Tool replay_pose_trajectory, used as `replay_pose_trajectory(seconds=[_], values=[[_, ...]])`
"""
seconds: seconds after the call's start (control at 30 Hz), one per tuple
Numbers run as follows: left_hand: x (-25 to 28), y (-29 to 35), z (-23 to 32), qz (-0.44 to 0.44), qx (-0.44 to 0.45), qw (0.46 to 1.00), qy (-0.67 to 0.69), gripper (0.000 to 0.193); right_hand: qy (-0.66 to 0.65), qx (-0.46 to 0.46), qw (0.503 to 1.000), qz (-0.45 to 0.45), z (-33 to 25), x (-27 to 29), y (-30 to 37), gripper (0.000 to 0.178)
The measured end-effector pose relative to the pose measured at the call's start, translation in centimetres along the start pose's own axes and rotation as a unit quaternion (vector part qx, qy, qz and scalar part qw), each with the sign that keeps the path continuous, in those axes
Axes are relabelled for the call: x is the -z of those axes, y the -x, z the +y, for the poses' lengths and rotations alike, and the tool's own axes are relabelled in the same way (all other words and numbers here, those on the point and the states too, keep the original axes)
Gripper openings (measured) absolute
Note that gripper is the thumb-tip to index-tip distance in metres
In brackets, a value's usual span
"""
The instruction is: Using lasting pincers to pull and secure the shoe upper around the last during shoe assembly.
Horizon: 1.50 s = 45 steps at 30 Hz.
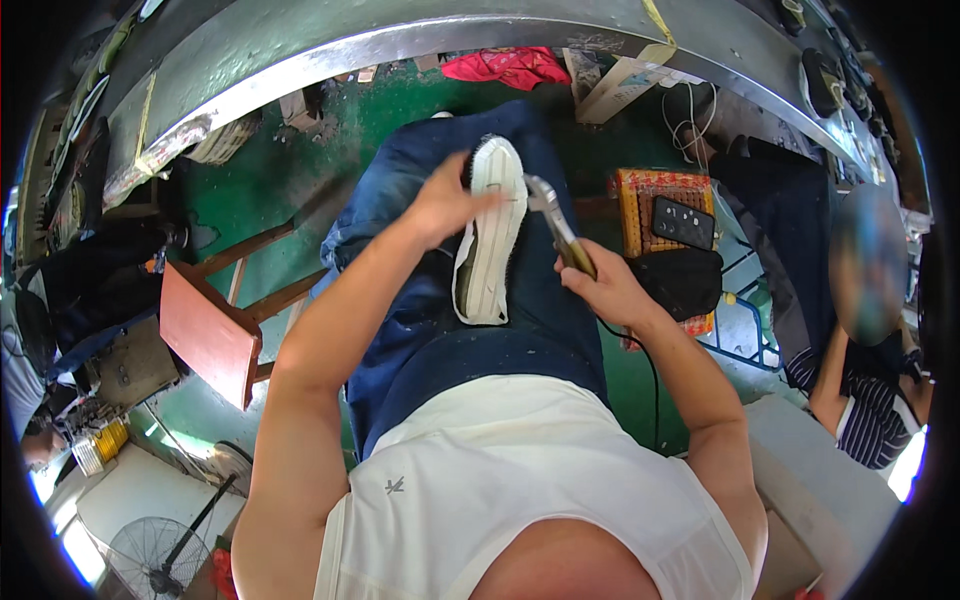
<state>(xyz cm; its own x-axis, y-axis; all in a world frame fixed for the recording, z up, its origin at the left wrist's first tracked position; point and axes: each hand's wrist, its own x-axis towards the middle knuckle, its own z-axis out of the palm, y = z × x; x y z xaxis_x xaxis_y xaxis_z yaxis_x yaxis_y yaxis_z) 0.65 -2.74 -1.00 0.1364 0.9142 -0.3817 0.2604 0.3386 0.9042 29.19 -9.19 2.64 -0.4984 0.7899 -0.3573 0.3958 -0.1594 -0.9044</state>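
A shoe [491, 240] lies bottom up along my lap, its off-white underside facing me and a dark strip showing along its edge. My left hand [443, 207] grips it from the left near the far end, one finger or thumb reaching over the underside. In my right hand [610, 285] is a pair of pincers [560, 220] with a curved metal head and olive-brown handles. Their jaws point at the shoe's right edge, close to it; whether they touch cannot be made out.
A metal-edged bench [380, 38] curves across the far side. To my right, a phone [683, 222] and a black pouch [680, 282] lie on a woven stool [640, 205]. A wooden chair [215, 330] stands left, a fan [160, 550] behind it. Another person [870, 415] sits at right.
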Motion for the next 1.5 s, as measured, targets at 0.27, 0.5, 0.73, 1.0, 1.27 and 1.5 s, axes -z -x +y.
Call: replay_pose_trajectory(seconds=[0.27,0.5,0.73,1.0,1.27,1.5], values=[[0.3,3.9,3.4,-0.028,0.036,0.93,-0.365,0.069,0.163,-0.021,0.986,-0.036,-2.4,-1.3,-1.1,0.03],[1.5,4.8,-3.0,0.068,0.01,0.994,0.086,0.02,0.177,-0.078,0.981,-0.033,-2.0,-1.6,-2.1,0.028],[0.4,5.6,-0.7,0.179,-0.123,0.947,-0.237,0.022,0.22,-0.095,0.964,-0.112,-5.2,-0.3,-2.6,0.028],[-0.8,6.2,0.3,0.194,-0.194,0.922,-0.273,0.028,-0.147,-0.239,0.947,-0.156,-7.5,0.8,-3.3,0.022],[-1.0,6.4,0.1,0.204,-0.219,0.907,-0.297,0.026,0.153,-0.149,0.96,-0.182,-7.5,1.4,-3.8,0.016],[-1.1,7.2,2.6,0.158,-0.15,0.908,-0.358,0.029,0.206,-0.238,0.884,-0.346,-14.1,5.2,-8.1,0.032]])
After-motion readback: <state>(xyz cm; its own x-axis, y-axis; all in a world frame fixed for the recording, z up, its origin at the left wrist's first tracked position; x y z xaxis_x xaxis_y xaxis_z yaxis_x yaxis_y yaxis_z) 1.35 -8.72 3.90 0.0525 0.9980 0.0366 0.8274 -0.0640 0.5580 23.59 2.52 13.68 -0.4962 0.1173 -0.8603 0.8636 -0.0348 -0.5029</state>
